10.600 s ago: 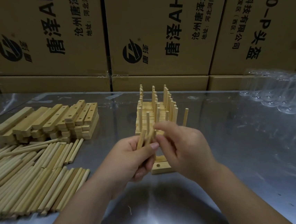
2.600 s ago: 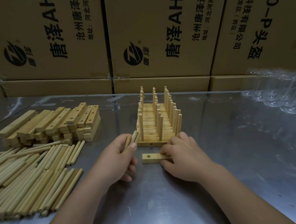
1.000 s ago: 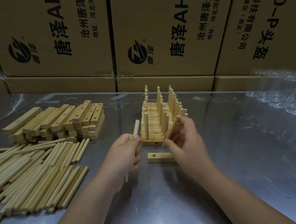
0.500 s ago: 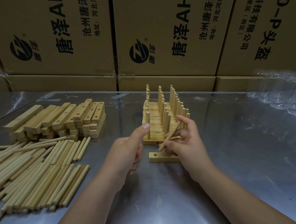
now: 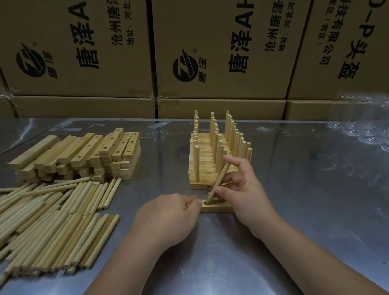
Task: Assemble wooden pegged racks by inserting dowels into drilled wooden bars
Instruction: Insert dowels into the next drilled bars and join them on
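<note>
At far left the spare dowels [image 5: 41, 224] lie in a loose heap on the tabletop [image 5: 314, 219], with the spare bars [image 5: 78, 156] stacked just behind them. The left hand [image 5: 164, 219] rests knuckles-up with its fingers curled in against the left end of the bar [image 5: 218, 208], which lies flat in front of the person. Whether that grip pinches the bar, hides something, or only braces the end, I cannot tell. The dowel [image 5: 218, 183] leans up to the right, its lower tip at the bar's left hole, apparently just entering. The right hand [image 5: 245, 190] pinches it low on the shaft between thumb and fingers, wrist low over the bar's right part. Both pieces look light, stiff and smooth, so the dowel should take a firm push without bending. Hold it near the tip, as here, and stand it upright before pressing, or it may jam. The finished racks [image 5: 205, 170] stand just behind the bar. Clear wrap [image 5: 377, 129] lies at far right.
</note>
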